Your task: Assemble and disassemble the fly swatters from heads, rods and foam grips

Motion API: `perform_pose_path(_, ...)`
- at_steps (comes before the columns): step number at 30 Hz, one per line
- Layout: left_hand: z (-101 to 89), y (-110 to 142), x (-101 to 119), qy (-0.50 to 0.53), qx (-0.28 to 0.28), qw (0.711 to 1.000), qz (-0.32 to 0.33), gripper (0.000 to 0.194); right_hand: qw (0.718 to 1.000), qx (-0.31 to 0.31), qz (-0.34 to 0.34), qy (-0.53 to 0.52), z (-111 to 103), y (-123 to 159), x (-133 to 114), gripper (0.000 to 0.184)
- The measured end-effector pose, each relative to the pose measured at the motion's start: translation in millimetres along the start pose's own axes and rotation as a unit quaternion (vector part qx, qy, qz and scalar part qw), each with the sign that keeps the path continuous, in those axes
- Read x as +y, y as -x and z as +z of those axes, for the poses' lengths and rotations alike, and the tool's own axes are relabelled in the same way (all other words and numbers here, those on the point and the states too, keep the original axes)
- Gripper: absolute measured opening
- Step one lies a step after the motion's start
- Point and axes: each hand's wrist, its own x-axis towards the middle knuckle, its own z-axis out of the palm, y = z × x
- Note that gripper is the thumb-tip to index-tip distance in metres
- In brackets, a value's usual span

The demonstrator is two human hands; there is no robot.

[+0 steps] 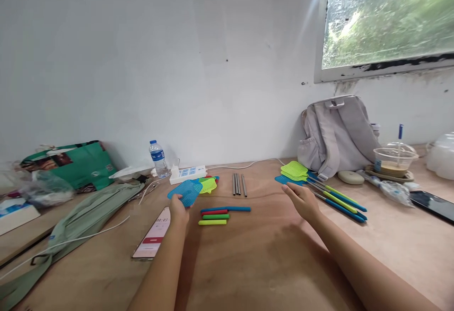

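My left hand (180,212) is closed on the edge of a blue fly swatter head (185,192), a flat perforated paddle. Just behind it lie more swatter heads, a yellow-green one (208,186) among them, with red partly covered. My right hand (302,200) holds nothing; its fingers are stretched out beside a pile of fly swatters with yellow-green heads (294,170) and a blue head (283,179). Their handles (344,202) point right. Between my hands, several metal tubes (238,185) lie near several coloured handle sleeves: blue (238,209), red (214,211), green (216,216) and yellow (212,222).
A phone (152,237) lies by my left forearm. Behind are a power strip (187,174) and a water bottle (158,159). A grey backpack (335,136), a drink cup (392,162) and a dark phone (433,205) are at right; a green strap bag (81,221) is at left.
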Motion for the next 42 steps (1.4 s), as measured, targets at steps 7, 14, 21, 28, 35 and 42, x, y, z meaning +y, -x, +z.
perform_pose_path(7, 3.2, -4, -9, -0.033, -0.066, 0.997, -0.009, 0.016, 0.995, -0.048, -0.067, -0.058, 5, 7, -16, 0.029)
perform_pose_path(14, 4.1, -10, -22, -0.047, -0.115, 0.992, -0.012, 0.011, 0.993, -0.056, -0.057, -0.088, 12, 11, -28, 0.027)
perform_pose_path(21, 0.7, -24, -30, -0.056, -0.126, 0.990, -0.032, 0.028, 0.990, -0.082, -0.076, -0.081, 15, 11, -33, 0.030)
perform_pose_path(28, 1.2, -28, -30, -0.050, -0.129, 0.990, -0.022, 0.030, 0.982, -0.096, -0.149, -0.059, 18, 13, -33, 0.018)
perform_pose_path(35, 0.9, -28, -29, -0.041, -0.101, 0.994, -0.021, 0.025, 0.982, -0.060, -0.171, -0.045, 30, 8, -21, 0.040)
perform_pose_path(42, 1.3, -22, -27, -0.053, -0.108, 0.993, -0.023, 0.021, 0.987, -0.152, -0.024, 0.037, 32, 4, 1, 0.029)
